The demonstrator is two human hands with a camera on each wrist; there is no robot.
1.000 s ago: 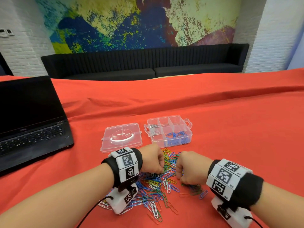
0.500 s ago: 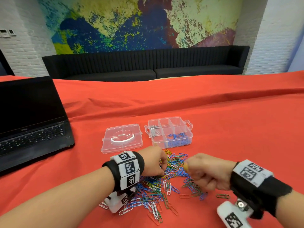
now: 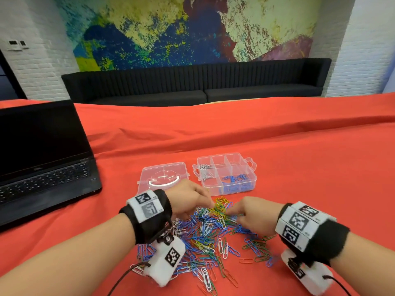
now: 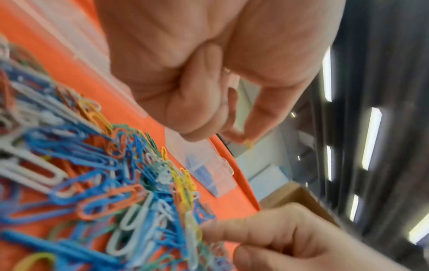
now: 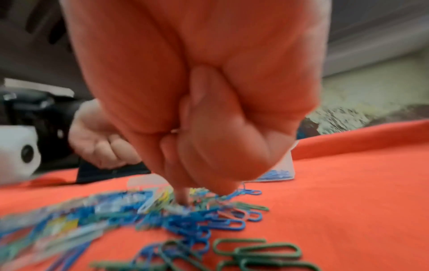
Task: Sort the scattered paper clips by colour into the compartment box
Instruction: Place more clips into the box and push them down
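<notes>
I see my left hand [image 3: 190, 201] over the far left edge of the pile of paper clips [image 3: 210, 238], fingers curled in. From the left wrist camera the thumb and forefinger meet at their tips [image 4: 241, 139] around what looks like a small yellow clip, but it is too blurred for me to be sure.

My right hand [image 3: 249, 214] sits at the far right edge of the pile. Its forefinger [image 5: 181, 196] points straight down and its tip touches the clips, while the other fingers are curled into the palm. I cannot tell whether it holds anything.

The pile lies on the red tablecloth [image 3: 299, 167], a mix of blue, green, white, yellow and orange-red clips, with a cluster of yellow clips [image 3: 221, 205] between my two hands. A few green clips [image 5: 257, 251] lie apart at the near right edge.

The clear compartment box [image 3: 252, 182] stands open just beyond the pile. Its near right compartment holds blue clips [image 3: 235, 182], and a left compartment holds white or silver clips [image 3: 205, 170]. The other compartments look bare. The clear lid [image 3: 162, 178] lies flat just left of the box.

An open black laptop [image 3: 42, 159] with a dark screen sits far left on the cloth. A black sofa [image 3: 192, 82] runs along the wall under a colourful mural [image 3: 181, 28].
</notes>
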